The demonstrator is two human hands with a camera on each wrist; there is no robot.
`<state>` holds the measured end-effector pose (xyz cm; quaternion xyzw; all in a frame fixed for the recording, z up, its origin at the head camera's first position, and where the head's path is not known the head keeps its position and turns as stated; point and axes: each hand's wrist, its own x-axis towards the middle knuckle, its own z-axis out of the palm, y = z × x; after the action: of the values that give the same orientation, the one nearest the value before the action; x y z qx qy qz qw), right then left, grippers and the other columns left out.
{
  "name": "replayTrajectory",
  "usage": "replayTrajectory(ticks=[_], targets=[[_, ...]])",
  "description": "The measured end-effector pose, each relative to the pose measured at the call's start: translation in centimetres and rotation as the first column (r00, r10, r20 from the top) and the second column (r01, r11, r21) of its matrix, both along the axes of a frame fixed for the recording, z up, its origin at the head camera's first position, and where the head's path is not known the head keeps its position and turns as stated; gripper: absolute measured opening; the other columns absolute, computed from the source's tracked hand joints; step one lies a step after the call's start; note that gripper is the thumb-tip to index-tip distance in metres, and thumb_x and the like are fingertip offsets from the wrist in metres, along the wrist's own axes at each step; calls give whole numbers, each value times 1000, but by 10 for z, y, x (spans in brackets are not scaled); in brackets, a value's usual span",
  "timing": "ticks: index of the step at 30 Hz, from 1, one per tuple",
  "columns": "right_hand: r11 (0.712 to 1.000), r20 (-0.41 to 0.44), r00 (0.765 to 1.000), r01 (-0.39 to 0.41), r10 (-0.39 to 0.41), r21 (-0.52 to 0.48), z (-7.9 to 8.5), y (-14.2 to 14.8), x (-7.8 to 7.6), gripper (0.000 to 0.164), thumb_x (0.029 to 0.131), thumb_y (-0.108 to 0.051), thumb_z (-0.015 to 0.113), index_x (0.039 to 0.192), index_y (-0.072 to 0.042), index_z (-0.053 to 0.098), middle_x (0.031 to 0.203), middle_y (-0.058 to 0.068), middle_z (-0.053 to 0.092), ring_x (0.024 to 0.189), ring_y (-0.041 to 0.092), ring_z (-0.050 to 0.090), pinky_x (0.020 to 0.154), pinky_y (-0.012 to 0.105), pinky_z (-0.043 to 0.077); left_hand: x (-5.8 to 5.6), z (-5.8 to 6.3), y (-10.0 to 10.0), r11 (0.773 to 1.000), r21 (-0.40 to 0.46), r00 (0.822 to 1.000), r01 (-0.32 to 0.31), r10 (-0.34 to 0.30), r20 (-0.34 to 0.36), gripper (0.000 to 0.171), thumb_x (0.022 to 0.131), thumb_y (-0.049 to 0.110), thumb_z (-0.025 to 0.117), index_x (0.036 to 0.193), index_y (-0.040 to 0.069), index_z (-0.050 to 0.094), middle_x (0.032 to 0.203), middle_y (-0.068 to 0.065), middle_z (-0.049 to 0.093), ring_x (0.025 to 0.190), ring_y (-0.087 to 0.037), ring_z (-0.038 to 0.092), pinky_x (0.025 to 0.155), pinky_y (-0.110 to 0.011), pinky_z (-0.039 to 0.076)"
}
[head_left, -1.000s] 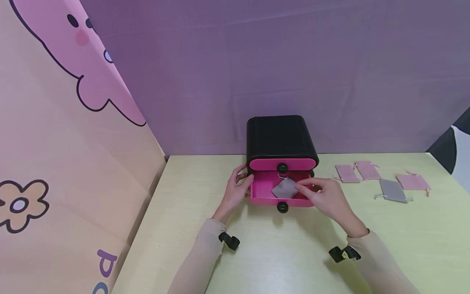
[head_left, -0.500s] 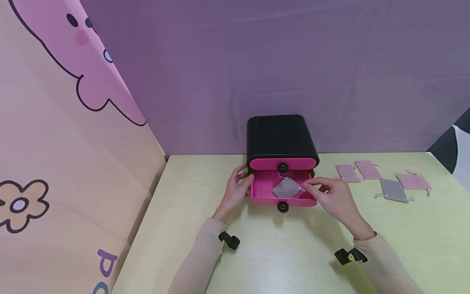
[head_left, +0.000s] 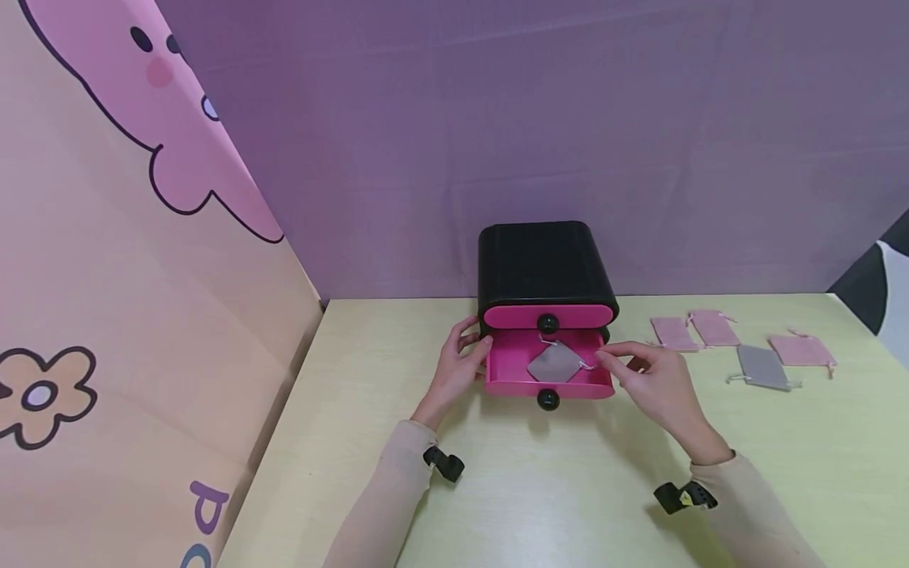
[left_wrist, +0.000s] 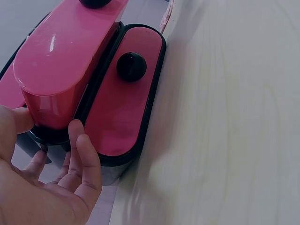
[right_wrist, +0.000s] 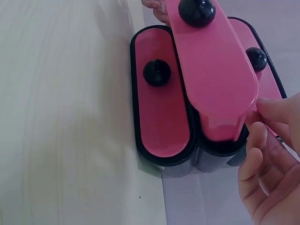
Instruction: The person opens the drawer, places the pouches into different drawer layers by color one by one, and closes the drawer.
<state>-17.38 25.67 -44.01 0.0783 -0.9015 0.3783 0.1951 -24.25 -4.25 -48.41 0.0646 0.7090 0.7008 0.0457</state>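
Note:
A black cabinet (head_left: 543, 264) has pink drawers with round black knobs. Its middle drawer (head_left: 507, 367) is pulled out; in the wrist views the drawers above and below are closed. A grey drawstring pouch (head_left: 554, 363) lies flat inside, its white cord trailing towards the drawer's right side. My left hand (head_left: 454, 367) holds the drawer's left side, thumb at the rim and fingers curled outside against the cabinet. By the right rim is my right hand (head_left: 656, 383), thumb and forefinger close together but with a gap in the right wrist view. Nothing shows between them.
Right of the cabinet, several pouches lie on the pale wooden table (head_left: 540, 497): a pink pouch (head_left: 675, 334), two more pink ones, and a grey pouch (head_left: 763, 368). A purple cloth (head_left: 639, 142) hangs behind, and a patterned panel (head_left: 177, 315) stands at the left.
My right hand has let go of the grey pouch's corner and drawn back right to the drawer's rim. The pouch stays in the drawer. My left hand has not visibly moved.

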Motion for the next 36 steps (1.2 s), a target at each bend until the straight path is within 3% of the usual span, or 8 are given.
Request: replayTrajectory(ticks=[6,13,21,36], targets=[[1000,39,999,20,-20,2,-1,7,2,23,98,-25,79,113,-9,83,79,3,75,61,5,57,49,25,43,1,0,0,1000,6,1000,4,-4,-1,58,108,26,63,161,18,42,150,-23,55,87,-17,69,70,-28,60],[999,56,998,35,-36,12,-4,15,2,25,100,-26,77,116,-7,82,92,13,79,64,3,57,49,24,44,-1,-3,-1,1000,10,1000,8,-8,-7,58,108,26,63,161,18,42,150,-23,55,87,-17,69,70,-28,60],[999,37,998,40,-41,23,-10,24,3,23,99,-25,78,113,-8,82,90,10,79,64,0,56,50,23,42,0,-2,-1,1000,1,1000,6,-6,-6,57,108,28,63,161,20,42,150,-21,56,90,-19,70,71,-29,60],[997,75,994,80,-82,24,-23,42,7,25,100,-29,76,113,-8,82,81,3,77,62,4,57,47,27,42,-1,-4,0,1000,-8,1000,-3,3,0,57,108,30,64,160,22,43,150,-19,55,90,-20,69,73,-30,61]])
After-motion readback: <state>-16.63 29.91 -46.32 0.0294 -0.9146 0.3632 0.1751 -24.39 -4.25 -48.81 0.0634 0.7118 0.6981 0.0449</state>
